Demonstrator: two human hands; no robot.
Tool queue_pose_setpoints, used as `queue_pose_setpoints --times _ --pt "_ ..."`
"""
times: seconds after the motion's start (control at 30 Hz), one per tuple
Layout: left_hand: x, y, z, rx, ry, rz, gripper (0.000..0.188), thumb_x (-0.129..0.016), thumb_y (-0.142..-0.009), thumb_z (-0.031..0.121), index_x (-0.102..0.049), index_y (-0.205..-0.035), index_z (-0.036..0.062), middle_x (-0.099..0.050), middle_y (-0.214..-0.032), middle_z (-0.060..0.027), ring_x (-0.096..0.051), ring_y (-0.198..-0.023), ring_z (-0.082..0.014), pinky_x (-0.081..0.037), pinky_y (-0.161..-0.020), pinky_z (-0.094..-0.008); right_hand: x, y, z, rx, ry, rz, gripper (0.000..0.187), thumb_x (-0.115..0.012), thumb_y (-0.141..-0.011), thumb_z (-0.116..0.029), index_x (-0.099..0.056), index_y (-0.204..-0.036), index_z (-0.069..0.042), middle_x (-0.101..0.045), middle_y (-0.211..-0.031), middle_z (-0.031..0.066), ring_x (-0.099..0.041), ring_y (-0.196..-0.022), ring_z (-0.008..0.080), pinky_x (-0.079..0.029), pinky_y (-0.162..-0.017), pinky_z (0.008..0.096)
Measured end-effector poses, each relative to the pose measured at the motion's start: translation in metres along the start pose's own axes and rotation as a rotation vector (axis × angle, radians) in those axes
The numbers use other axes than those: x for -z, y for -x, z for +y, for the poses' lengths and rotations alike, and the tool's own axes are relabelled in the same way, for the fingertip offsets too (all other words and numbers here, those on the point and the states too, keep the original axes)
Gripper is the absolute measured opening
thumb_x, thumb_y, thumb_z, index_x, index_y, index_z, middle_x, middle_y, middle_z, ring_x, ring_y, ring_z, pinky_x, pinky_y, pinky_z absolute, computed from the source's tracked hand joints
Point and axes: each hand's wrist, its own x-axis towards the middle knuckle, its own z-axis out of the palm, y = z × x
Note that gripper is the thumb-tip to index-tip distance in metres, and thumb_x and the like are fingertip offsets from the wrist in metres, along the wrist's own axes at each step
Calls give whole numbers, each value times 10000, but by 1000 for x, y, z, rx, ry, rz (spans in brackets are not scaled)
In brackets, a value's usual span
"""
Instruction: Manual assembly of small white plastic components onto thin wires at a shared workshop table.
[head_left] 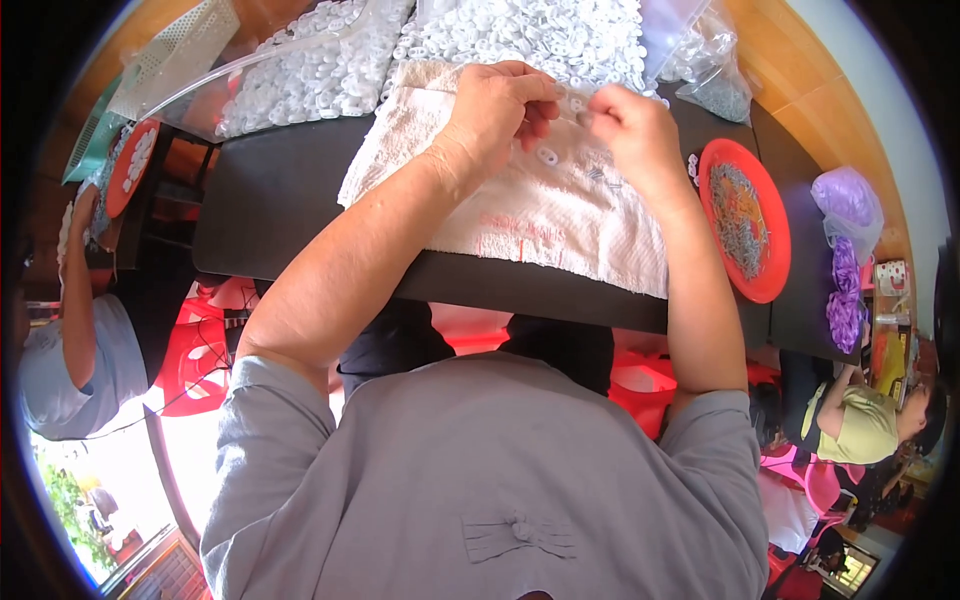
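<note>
A cream towel [590, 255] lies on the dark table under both hands. Over its far part, my left hand [505, 105] is closed, thumb and fingers brought together; what they grip is too small to make out. Close by on the right, my right hand [635, 130] is also closed in a pinch, its fingertips slightly blurred and their contents hidden. Between the hands a small white oval plastic piece [547, 156] rests on the towel. A few thin metal pins [603, 177] lie beside my right hand.
Large heaps of white plastic pieces [520, 40] in clear bags line the table's far side. To the right stand a red plate [778, 250] of metal pins and a purple bag [848, 200]. Another person [85, 350] sits at the left, one more [865, 420] at the right.
</note>
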Motion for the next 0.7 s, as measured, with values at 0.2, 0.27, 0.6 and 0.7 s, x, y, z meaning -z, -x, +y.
queue_pose_setpoints --times 0.2,0.27,0.6,0.7 --pt "-10 11 6 -36 6 34 154 -622 -842 99 -610 -878 -50 -594 -698 -88 -527 -511 -142 -403 -431 -259 12 -1 -14 -262 -804 39 137 -639 -876 -153 -657 -915 -22 -622 -760 -6 -559 -694 61 -382 -617 198" --pt "-11 13 6 -49 7 43 159 -616 -847 108 -608 -874 -48 -598 -701 -89 -527 -509 -139 -399 -423 -256 12 -1 -21 -281 -809 62 136 -638 -875 -150 -655 -918 -22 -626 -759 3 -563 -689 69 -379 -623 199" --pt "-14 15 7 -75 4 9 144 -624 -848 112 -603 -861 -29 -602 -698 -82 -530 -510 -126 -397 -423 -250 12 2 -28 -267 -819 115 138 -640 -873 -153 -657 -918 -23 -630 -756 8 -573 -670 81 -387 -622 211" --pt "-15 15 7 -94 -16 -17 142 -632 -850 115 -606 -861 -24 -600 -691 -74 -526 -507 -118 -391 -424 -242 12 3 -27 -255 -815 137 139 -639 -874 -155 -656 -916 -24 -628 -754 6 -572 -669 79 -388 -621 211"
